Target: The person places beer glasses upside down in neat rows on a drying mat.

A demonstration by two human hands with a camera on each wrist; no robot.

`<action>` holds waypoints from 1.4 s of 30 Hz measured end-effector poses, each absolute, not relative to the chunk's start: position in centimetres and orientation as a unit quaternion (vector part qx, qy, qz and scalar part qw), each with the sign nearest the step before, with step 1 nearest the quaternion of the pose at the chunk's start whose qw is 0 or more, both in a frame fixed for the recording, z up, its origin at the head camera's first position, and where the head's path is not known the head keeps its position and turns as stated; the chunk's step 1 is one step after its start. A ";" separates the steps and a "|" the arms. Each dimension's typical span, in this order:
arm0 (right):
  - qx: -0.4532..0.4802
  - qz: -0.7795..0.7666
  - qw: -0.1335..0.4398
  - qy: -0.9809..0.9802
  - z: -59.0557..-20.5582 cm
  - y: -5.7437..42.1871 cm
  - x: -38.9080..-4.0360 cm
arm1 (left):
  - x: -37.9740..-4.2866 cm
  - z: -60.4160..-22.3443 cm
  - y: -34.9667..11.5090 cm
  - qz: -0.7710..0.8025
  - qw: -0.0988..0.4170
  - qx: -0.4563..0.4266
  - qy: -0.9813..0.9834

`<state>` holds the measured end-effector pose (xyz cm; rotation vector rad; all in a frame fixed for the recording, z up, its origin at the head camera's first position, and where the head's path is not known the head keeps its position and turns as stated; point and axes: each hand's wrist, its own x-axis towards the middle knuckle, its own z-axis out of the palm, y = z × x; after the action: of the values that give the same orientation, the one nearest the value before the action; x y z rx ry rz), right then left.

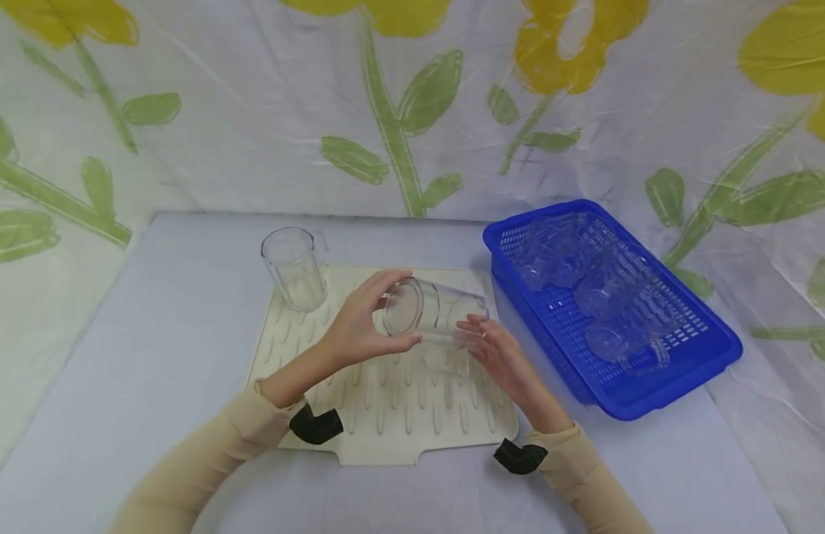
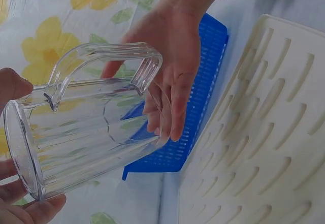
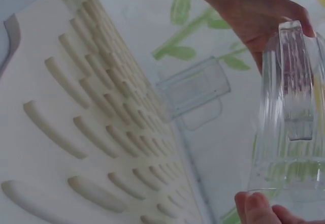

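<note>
A clear glass mug (image 1: pixel 439 311) is held on its side above the cream drying mat (image 1: pixel 399 408). My left hand (image 1: pixel 369 319) grips its round base end, thumb on one side and fingers on the other. At the rim end, my right hand (image 1: pixel 499 356) touches the glass with fairly straight fingers, seen partly through it. In the left wrist view the mug's handle (image 2: pixel 106 54) faces up, and the right palm lies beyond the rim. A second clear mug (image 1: pixel 295 271) stands upright at the mat's back left corner.
To the right, a blue plastic basket (image 1: pixel 573 371) holds several clear glass mugs (image 1: pixel 602 289). The mat lies on a pale tabletop (image 1: pixel 119 356). Behind it hangs a white cloth (image 1: pixel 252 111) with printed yellow flowers.
</note>
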<state>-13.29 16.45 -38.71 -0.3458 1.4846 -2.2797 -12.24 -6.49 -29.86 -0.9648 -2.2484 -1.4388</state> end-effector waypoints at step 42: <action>-0.136 -0.851 0.221 0.456 -40.5 19.3 -13.9 | -20.3 -29.8 -12.2 -0.296 0.112 -0.163 -0.934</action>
<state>-13.85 19.33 -40.51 -0.3763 1.2609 -2.3524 -20.31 -12.22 -29.81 -0.4795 -2.7430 -0.8699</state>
